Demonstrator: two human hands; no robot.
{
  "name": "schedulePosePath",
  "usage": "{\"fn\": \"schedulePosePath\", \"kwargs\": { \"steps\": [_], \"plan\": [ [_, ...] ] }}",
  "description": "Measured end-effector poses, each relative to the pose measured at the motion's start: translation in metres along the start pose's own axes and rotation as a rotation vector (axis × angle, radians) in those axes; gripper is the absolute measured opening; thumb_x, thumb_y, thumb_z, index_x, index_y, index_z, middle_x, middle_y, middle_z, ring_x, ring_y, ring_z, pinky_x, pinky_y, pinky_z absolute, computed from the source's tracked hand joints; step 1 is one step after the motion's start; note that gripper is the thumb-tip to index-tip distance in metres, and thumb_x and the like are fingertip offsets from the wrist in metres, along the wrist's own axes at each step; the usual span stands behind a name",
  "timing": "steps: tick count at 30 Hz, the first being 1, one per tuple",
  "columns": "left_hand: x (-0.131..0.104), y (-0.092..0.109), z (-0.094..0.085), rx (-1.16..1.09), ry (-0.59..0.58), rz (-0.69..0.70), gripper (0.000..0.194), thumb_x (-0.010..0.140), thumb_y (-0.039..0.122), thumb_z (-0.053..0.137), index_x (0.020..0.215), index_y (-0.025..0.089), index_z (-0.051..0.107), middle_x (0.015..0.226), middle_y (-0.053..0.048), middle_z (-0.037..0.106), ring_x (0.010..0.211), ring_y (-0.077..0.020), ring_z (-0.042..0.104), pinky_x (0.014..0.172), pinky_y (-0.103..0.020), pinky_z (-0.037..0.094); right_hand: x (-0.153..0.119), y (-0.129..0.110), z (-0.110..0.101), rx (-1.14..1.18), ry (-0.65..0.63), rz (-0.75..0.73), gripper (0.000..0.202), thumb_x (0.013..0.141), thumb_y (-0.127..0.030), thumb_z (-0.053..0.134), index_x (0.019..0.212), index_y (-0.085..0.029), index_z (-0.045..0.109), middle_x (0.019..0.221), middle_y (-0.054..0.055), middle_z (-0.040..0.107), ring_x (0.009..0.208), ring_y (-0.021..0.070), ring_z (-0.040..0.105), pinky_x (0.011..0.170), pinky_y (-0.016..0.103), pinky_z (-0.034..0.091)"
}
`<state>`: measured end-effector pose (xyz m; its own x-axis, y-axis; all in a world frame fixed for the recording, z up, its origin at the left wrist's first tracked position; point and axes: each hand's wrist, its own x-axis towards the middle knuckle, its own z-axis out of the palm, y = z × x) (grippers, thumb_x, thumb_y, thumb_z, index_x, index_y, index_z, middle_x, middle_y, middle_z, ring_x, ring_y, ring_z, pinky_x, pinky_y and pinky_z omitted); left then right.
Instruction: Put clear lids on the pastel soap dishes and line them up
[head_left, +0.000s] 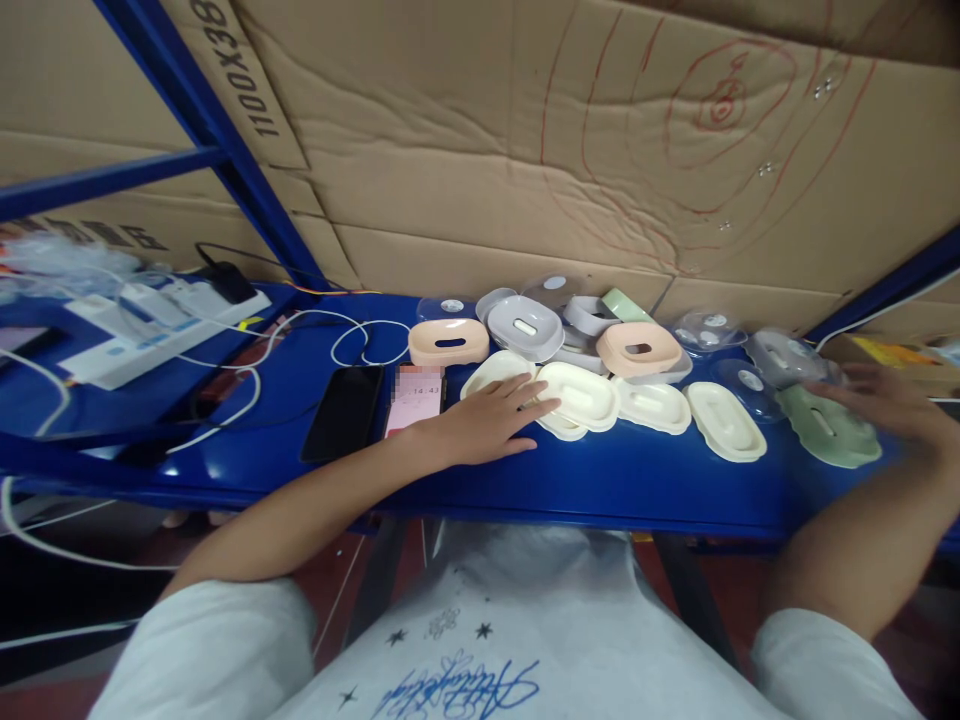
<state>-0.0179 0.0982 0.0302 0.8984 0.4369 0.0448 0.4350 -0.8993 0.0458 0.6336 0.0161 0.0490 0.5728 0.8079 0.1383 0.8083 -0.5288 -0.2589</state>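
Note:
My left hand lies with its fingers spread over a cream oval dish, its fingertips reaching the edge of a second cream dish. At the right, my right hand, slightly blurred, is over a green wavy-edged dish, fingers extended. Two more cream pieces, one and another, sit between the hands. Behind them are a grey oval dish, a peach ring-like piece and a peach piece with a slot.
Clear plastic covers lie along the back by the cardboard wall. Left of my left hand are a black phone and a phone with a pink screen. A white power strip with cables stands farther left, near blue shelf posts.

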Motion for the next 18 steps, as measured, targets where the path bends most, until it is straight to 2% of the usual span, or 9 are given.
{"fn": "schedulePosePath", "kwargs": {
  "steps": [2,5,7,9,11,14,18],
  "plan": [
    [0.0,0.0,0.0,-0.016,0.003,-0.004,0.066,0.108,0.042,0.059,0.167,0.025,0.034,0.176,-0.013,0.031,0.164,-0.0366,0.026,0.128,-0.051,0.032,-0.015,-0.043,0.0,0.135,0.008,-0.009,0.097,0.076,-0.081,0.072,0.15,-0.02,0.055,0.133,0.024,0.07,0.115,0.0386,0.072,0.093,0.049,0.059],
    [0.0,-0.001,0.002,-0.034,0.011,-0.005,0.067,0.108,0.043,0.06,0.168,0.027,0.034,0.177,-0.013,0.03,0.165,-0.0361,0.025,0.129,-0.051,0.031,-0.035,-0.118,0.009,0.239,0.177,-0.297,0.092,0.082,-0.075,0.072,0.154,-0.022,0.05,0.149,0.019,0.062,0.133,0.0348,0.062,0.112,0.045,0.049],
    [0.0,-0.002,0.003,-0.034,0.012,0.0,0.067,0.108,0.043,0.059,0.168,0.027,0.033,0.177,-0.013,0.03,0.165,-0.036,0.024,0.129,-0.052,0.03,-0.044,-0.161,0.018,0.207,0.17,-0.539,0.084,0.091,-0.068,0.066,0.158,-0.023,0.046,0.158,0.017,0.056,0.143,0.0329,0.055,0.12,0.044,0.042],
    [0.0,-0.002,0.004,-0.032,0.017,0.004,0.067,0.108,0.043,0.059,0.168,0.026,0.034,0.177,-0.013,0.03,0.165,-0.036,0.024,0.129,-0.052,0.03,-0.05,-0.189,0.027,0.129,0.156,-0.692,0.074,0.097,-0.063,0.06,0.158,-0.024,0.047,0.168,0.017,0.046,0.153,0.0333,0.044,0.126,0.048,0.032],
    [0.0,-0.001,0.004,-0.032,0.022,0.004,0.066,0.108,0.043,0.059,0.167,0.026,0.034,0.176,-0.013,0.031,0.165,-0.0362,0.025,0.13,-0.051,0.03,-0.053,-0.201,0.034,0.074,0.208,-0.722,0.064,0.102,-0.059,0.054,0.156,-0.026,0.051,0.17,0.016,0.042,0.156,0.0339,0.041,0.127,0.052,0.027],
    [0.0,0.0,0.002,-0.028,0.012,-0.007,0.066,0.108,0.042,0.06,0.167,0.025,0.036,0.176,-0.013,0.031,0.164,-0.0369,0.025,0.13,-0.052,0.03,-0.053,-0.201,0.038,0.011,0.297,-0.621,0.052,0.106,-0.052,0.046,0.15,-0.025,0.058,0.161,0.016,0.055,0.148,0.0343,0.048,0.123,0.052,0.029],
    [0.001,0.001,0.0,-0.018,-0.017,-0.015,0.067,0.108,0.043,0.06,0.167,0.024,0.035,0.177,-0.014,0.03,0.164,-0.0378,0.025,0.129,-0.053,0.031,-0.045,-0.189,0.032,-0.067,0.242,-0.552,0.051,0.107,-0.047,0.036,0.142,-0.023,0.064,0.147,0.018,0.066,0.141,0.0344,0.057,0.118,0.051,0.036]
  ]
}}
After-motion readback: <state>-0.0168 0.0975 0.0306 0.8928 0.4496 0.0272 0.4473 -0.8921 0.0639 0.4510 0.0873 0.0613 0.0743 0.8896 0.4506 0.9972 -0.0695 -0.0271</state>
